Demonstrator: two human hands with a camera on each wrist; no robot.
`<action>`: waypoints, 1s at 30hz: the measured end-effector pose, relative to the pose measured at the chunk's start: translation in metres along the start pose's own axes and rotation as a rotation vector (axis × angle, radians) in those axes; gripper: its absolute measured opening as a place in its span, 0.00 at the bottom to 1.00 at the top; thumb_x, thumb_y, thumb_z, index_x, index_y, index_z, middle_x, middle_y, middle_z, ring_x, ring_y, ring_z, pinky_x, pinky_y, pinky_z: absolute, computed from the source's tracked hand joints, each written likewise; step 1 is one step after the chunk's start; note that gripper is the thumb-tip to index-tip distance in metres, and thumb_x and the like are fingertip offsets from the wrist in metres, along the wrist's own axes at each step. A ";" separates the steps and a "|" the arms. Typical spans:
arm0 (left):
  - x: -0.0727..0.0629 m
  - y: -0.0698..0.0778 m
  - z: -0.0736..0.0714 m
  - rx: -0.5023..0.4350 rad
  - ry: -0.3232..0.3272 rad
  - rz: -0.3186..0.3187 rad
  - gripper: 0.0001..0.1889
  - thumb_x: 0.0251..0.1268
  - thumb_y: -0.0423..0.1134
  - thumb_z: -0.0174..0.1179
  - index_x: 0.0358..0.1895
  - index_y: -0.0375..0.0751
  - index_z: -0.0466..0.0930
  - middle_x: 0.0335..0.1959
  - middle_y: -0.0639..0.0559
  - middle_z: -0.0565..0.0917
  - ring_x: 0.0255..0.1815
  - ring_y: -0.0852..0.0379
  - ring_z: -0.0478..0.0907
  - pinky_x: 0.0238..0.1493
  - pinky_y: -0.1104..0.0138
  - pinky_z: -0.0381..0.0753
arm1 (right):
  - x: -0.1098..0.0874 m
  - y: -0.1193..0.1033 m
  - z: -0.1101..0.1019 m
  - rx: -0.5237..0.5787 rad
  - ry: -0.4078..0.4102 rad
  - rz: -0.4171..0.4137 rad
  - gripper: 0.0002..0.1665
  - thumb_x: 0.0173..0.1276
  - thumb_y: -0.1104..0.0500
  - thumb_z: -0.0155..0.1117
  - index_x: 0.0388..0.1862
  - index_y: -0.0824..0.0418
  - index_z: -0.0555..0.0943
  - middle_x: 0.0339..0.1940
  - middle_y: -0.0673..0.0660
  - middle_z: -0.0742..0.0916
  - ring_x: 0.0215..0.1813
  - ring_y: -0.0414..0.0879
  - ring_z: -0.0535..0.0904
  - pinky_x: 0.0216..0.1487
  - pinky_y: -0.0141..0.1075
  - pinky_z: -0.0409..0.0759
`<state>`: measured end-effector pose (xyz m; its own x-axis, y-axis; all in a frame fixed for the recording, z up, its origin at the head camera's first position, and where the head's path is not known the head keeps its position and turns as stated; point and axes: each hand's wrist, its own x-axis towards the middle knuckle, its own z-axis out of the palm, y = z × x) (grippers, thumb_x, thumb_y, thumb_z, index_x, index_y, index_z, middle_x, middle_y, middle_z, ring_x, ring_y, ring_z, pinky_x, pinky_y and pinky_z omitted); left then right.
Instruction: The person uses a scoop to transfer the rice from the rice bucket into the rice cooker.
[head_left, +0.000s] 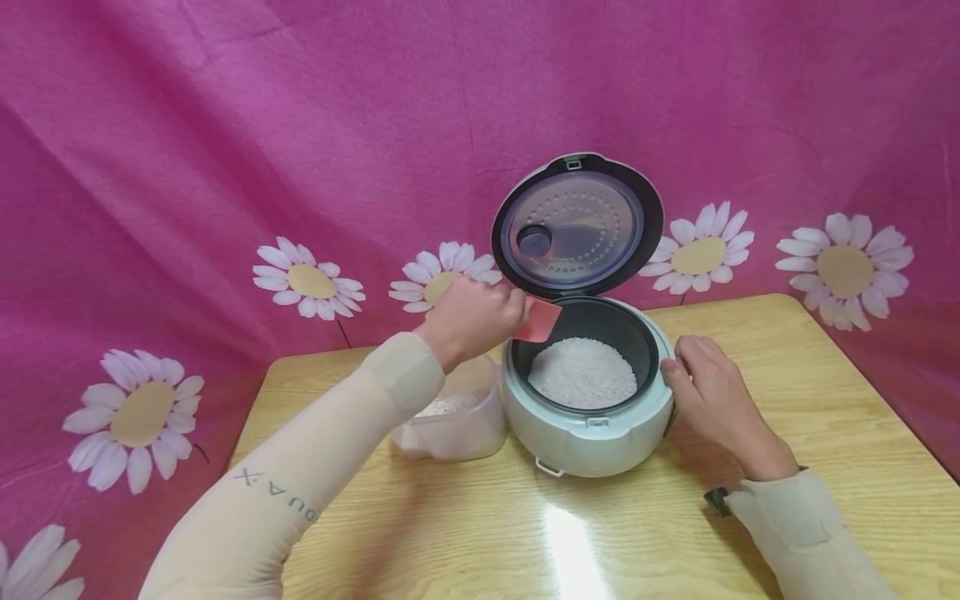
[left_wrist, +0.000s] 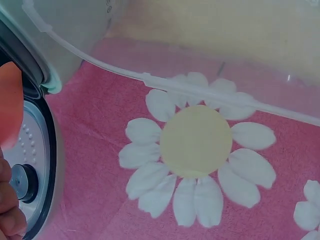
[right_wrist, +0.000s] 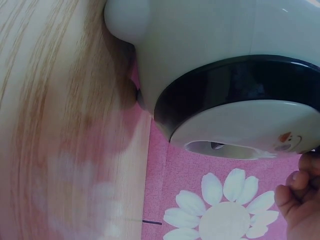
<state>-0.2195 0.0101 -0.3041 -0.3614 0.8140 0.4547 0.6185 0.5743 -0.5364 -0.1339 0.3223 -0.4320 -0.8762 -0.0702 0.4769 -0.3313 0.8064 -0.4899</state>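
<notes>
A white rice cooker (head_left: 588, 454) stands on the table with its lid (head_left: 603, 218) raised. White rice (head_left: 583, 373) lies heaped in its dark inner pot (head_left: 643, 340). Over the pot's left rim, my left hand (head_left: 477, 315) grips a pink scoop (head_left: 538, 320), tilted toward the pot; the fingers hide its handle. The scoop (left_wrist: 10, 102) also shows at the left edge of the left wrist view. My right hand (head_left: 708, 396) grips the cooker's right side, thumb at the top rim. In the right wrist view its curled fingers (right_wrist: 300, 181) meet the cooker's edge.
A translucent plastic container (head_left: 459, 435) with rice inside stands close against the cooker's left side, partly behind my left forearm. The wooden table (head_left: 465, 533) runs back to a pink cloth (head_left: 360, 125) with daisies. A small black object (head_left: 717, 501) is beside my right cuff.
</notes>
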 end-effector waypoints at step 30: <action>-0.059 -0.023 -0.014 -0.266 -0.135 -0.354 0.22 0.74 0.42 0.54 0.16 0.45 0.71 0.13 0.57 0.61 0.14 0.58 0.60 0.13 0.62 0.70 | 0.000 -0.001 0.001 0.002 0.002 0.007 0.09 0.76 0.59 0.51 0.32 0.58 0.70 0.28 0.53 0.71 0.39 0.43 0.65 0.38 0.34 0.65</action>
<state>-0.2024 -0.0529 -0.3083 -0.6596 0.5861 0.4706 0.5919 0.7909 -0.1553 -0.1338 0.3209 -0.4328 -0.8776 -0.0632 0.4752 -0.3259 0.8057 -0.4946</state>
